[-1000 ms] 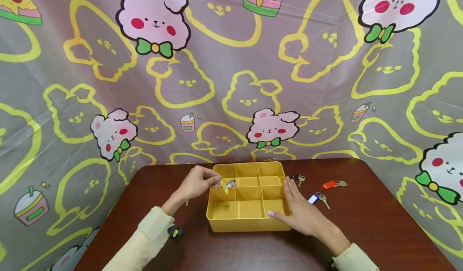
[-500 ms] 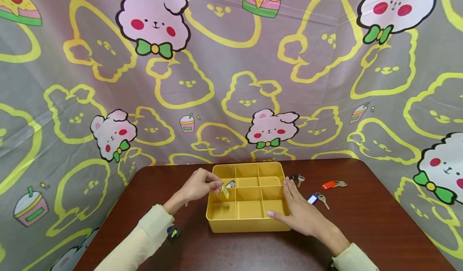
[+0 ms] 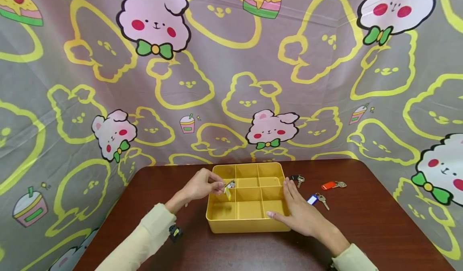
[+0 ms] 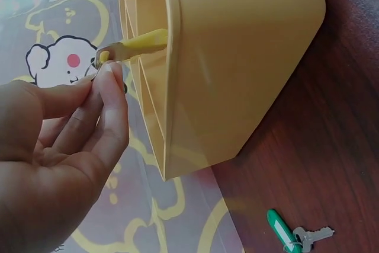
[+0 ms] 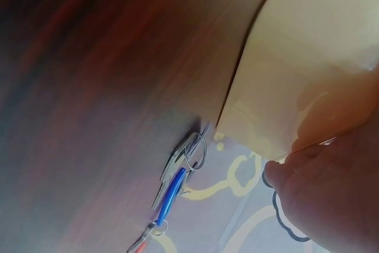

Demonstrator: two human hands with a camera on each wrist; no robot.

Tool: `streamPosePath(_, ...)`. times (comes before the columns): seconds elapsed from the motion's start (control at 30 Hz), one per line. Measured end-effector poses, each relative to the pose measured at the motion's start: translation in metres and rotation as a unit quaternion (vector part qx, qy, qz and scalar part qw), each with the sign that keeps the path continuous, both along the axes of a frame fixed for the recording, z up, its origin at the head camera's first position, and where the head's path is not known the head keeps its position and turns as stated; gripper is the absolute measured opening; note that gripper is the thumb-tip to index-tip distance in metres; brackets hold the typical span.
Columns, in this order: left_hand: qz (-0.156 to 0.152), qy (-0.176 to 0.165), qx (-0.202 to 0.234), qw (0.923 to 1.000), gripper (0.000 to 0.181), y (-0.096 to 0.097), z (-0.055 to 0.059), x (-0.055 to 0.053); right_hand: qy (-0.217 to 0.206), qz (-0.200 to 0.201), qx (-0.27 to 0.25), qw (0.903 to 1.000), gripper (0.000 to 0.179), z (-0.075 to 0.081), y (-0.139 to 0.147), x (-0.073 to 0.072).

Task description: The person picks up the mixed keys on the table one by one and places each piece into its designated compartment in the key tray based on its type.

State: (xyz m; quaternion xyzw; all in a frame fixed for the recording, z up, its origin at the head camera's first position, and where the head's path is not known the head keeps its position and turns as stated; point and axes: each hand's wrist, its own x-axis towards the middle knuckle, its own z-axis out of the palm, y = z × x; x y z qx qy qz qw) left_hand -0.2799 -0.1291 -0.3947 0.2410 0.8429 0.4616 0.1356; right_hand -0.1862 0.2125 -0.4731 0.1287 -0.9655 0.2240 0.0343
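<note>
My left hand (image 3: 202,185) pinches the ring of a yellow key tag (image 3: 228,194) between thumb and fingers. In the left wrist view the yellow tag (image 4: 145,42) sticks out from the fingertips over the box rim. It hangs at the left side of a yellow six-compartment box (image 3: 249,225), over the front left compartment near the divider. A silvery key-like item (image 3: 231,184) shows in the back left compartment. With fingers straight, my right hand (image 3: 302,212) rests along the box's right rim, its thumb over the front right corner.
Right of the box lie keys with a black tag (image 3: 294,177), a red tag (image 3: 329,185) and a blue tag (image 3: 312,199). A green-tagged key (image 4: 281,229) lies left of the box, mostly hidden in the head view. A patterned cloth (image 3: 231,70) hangs behind the table.
The left hand has shifted slightly right and lower with the yellow key tag, which now hangs closer to the divider. The right hand has stayed at the box's right rim.
</note>
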Motion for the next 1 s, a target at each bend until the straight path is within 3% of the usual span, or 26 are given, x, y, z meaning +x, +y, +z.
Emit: streamPosePath(1.0, 0.036, 0.014, 0.009, 0.9992, 0.016, -0.011, -0.005, 0.000, -0.002, -0.003, 0.002, 1.0000, 0.123, -0.001, 0.000, 0.000)
